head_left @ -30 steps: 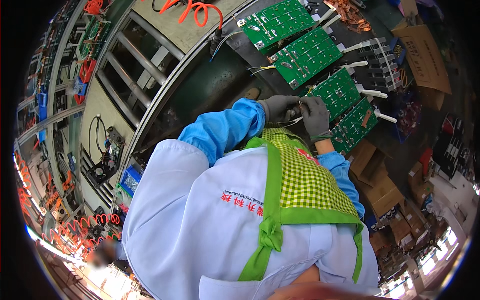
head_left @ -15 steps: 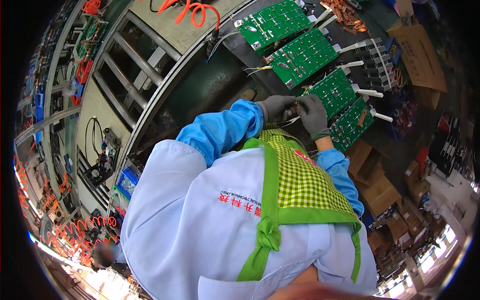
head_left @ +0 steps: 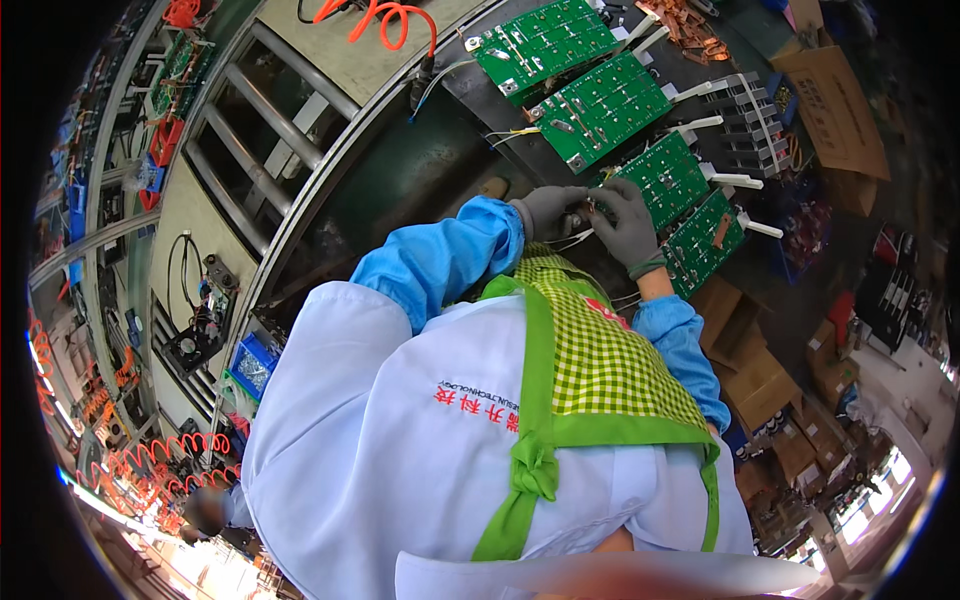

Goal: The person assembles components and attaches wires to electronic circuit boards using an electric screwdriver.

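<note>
My left hand (head_left: 550, 213), in a grey glove, has its fingers closed in a pinch near the left end of the third green circuit board (head_left: 662, 182). My right hand (head_left: 628, 230), gloved the same way, pinches close beside it, the fingertips nearly meeting. What lies between them is small and mostly hidden by the fingers. Thin white wires (head_left: 574, 241) come out just below the fingertips. The fourth green circuit board (head_left: 706, 243), with a copper-coloured strip on it, lies right of my right hand. White sticks jut from the boards' right ends.
Two more green circuit boards (head_left: 606, 108) lie farther off on the dark bench. Beyond their right ends sit a stack of grey finned metal pieces (head_left: 748, 122) and a heap of copper parts (head_left: 692, 32). Cardboard boxes (head_left: 745, 345) stand at right; a metal roller frame (head_left: 262, 140) is at left.
The hands stay at nearly the same spot, still pinched together. My right hand has tilted slightly, and the view has shifted a little.
</note>
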### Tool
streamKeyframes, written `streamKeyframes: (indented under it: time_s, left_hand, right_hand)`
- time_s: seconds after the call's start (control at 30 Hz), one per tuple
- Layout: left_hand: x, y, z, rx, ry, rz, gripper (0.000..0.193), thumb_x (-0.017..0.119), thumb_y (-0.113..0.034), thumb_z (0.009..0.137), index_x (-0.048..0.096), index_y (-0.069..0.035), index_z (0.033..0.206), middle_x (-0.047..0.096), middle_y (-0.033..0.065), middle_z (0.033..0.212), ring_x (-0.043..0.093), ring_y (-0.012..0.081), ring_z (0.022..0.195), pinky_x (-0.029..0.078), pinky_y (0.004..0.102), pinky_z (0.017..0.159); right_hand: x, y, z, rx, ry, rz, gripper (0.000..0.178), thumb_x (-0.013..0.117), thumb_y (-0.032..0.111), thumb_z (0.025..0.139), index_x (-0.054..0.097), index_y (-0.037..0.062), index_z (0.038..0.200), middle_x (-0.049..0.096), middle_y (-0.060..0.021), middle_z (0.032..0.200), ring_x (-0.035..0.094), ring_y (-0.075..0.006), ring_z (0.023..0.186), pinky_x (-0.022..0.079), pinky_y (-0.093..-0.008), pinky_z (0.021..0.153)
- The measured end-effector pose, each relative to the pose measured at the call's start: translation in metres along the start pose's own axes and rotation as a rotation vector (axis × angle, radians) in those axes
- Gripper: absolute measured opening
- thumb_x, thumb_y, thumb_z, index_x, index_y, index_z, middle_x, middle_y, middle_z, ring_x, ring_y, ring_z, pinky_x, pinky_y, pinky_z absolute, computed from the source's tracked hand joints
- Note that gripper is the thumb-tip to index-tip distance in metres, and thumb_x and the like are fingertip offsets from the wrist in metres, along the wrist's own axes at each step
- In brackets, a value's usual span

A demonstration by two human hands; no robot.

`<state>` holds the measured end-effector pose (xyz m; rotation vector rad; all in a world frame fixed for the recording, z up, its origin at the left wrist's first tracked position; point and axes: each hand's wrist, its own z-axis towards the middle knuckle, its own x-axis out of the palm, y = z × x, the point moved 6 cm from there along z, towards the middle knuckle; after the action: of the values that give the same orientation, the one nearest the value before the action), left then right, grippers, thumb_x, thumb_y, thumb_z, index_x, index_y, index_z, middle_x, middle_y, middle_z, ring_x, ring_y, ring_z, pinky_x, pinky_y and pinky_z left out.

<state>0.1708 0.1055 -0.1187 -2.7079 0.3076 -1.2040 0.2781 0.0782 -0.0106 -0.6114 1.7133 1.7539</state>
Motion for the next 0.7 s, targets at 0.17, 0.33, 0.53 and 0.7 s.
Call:
streamKeyframes:
  time_s: [0.17, 0.33, 0.53, 0.7]
  left_hand:
    - [-0.005, 0.005, 0.008, -0.073, -0.008, -0.098, 0.024, 0.050, -0.030, 0.091, 0.055, -0.008, 0.083, 0.049, -0.0011, 0.066, 0.043, 0.0047, 0.053, 0.033, 0.0140, 0.042]
    - [0.001, -0.002, 0.004, 0.176, 0.085, 0.095, 0.025, 0.049, -0.031, 0.092, 0.054, -0.008, 0.082, 0.049, -0.0004, 0.065, 0.043, 0.0061, 0.053, 0.033, 0.0144, 0.042]
    - [0.008, -0.001, -0.003, 0.106, 0.086, -0.156, 0.022, 0.051, -0.029, 0.091, 0.055, -0.008, 0.086, 0.051, 0.0002, 0.071, 0.048, 0.0082, 0.062, 0.035, 0.0159, 0.046]
    - [0.002, 0.001, 0.000, -0.083, 0.120, -0.174, 0.023, 0.053, -0.031, 0.090, 0.059, -0.009, 0.087, 0.055, 0.0011, 0.072, 0.049, 0.0100, 0.059, 0.041, 0.0205, 0.047]
  right_hand:
    - [0.004, -0.010, -0.005, 0.019, 0.024, -0.082, 0.020, 0.064, 0.012, 0.073, 0.060, 0.0058, 0.091, 0.050, -0.0148, 0.111, 0.057, -0.0300, 0.095, 0.049, -0.0356, 0.077]
    - [-0.002, -0.004, -0.004, 0.061, -0.083, 0.074, 0.016, 0.061, 0.009, 0.073, 0.061, 0.0051, 0.088, 0.052, -0.0166, 0.111, 0.057, -0.0322, 0.094, 0.049, -0.0377, 0.076]
    - [-0.004, 0.003, -0.002, -0.011, -0.164, -0.077, 0.019, 0.056, 0.009, 0.073, 0.063, 0.0073, 0.090, 0.054, -0.0149, 0.111, 0.057, -0.0327, 0.095, 0.049, -0.0400, 0.080]
    - [-0.003, -0.006, -0.005, 0.086, -0.051, -0.146, 0.023, 0.057, 0.010, 0.075, 0.060, 0.0068, 0.097, 0.057, -0.0152, 0.107, 0.055, -0.0330, 0.101, 0.047, -0.0396, 0.085]
